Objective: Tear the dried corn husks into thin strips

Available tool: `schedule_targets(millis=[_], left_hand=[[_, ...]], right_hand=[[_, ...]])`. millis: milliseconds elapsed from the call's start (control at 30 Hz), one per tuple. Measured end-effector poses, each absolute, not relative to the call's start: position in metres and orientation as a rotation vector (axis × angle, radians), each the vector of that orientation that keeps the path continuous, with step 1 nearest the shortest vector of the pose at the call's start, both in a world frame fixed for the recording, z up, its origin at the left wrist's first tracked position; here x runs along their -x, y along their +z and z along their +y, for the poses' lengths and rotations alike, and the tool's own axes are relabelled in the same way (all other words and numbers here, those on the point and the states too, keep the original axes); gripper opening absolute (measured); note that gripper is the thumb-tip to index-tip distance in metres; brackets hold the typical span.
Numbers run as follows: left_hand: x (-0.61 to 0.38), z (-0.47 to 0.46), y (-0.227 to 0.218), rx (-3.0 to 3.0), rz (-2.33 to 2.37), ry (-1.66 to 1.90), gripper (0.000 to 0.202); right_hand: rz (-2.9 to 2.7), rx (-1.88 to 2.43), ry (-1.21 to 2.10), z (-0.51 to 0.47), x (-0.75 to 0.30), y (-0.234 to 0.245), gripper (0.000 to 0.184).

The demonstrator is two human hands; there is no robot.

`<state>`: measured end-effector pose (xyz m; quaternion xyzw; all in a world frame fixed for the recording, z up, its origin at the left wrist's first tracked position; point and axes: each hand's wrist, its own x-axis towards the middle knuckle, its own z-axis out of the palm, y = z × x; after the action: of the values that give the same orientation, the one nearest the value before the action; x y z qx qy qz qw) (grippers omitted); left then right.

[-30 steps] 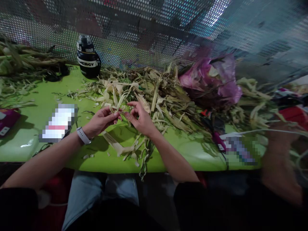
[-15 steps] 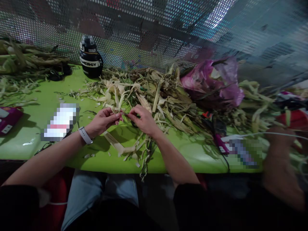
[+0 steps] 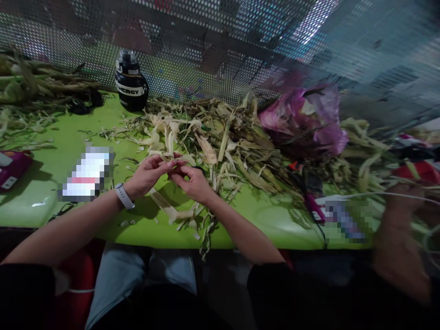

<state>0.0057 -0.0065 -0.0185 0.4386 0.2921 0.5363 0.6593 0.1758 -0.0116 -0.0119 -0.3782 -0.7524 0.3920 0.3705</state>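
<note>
My left hand (image 3: 148,175), with a pale watch band (image 3: 124,196) at the wrist, pinches a pale strip of corn husk (image 3: 170,156) between thumb and fingers. Right up against it, my right hand (image 3: 192,183) has its fingertips closed on the same husk strip. The fingers cover most of the piece, so its lower end is hidden. Just beyond both hands lies a heap of dry husks and stalks (image 3: 237,133). Below them a folded, flat husk strip (image 3: 168,210) rests on the green table (image 3: 134,233).
A black bottle (image 3: 132,87) stands at the back by a perforated metal screen (image 3: 206,55). To the left lie a blurred-out phone (image 3: 87,174) and a purple box (image 3: 13,168). A pink plastic bag (image 3: 292,114) sits back right. Another person's arm (image 3: 398,233) is at far right.
My right hand has shifted left and slightly down, closing against my left hand. The left hand has barely moved. At far right, the other person's arm has shifted a little.
</note>
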Motion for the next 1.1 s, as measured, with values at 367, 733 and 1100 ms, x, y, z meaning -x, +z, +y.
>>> schedule_targets(millis=[367, 733, 1100], left_hand=[[0.001, -0.007, -0.002, -1.030, 0.621, 1.202, 0.023], [0.004, -0.009, -0.001, -0.982, 0.727, 1.147, 0.032], [0.002, -0.010, -0.006, -1.055, 0.710, 0.914, 0.025]], right_hand=[[-2.189, 0.963, 1.438, -0.003, -0.183, -0.007, 0.021], [-2.423, 0.880, 1.207, -0.006, -0.187, -0.004, 0.016], [-1.767, 1.045, 0.976, -0.001, -0.194, 0.011, 0.039]])
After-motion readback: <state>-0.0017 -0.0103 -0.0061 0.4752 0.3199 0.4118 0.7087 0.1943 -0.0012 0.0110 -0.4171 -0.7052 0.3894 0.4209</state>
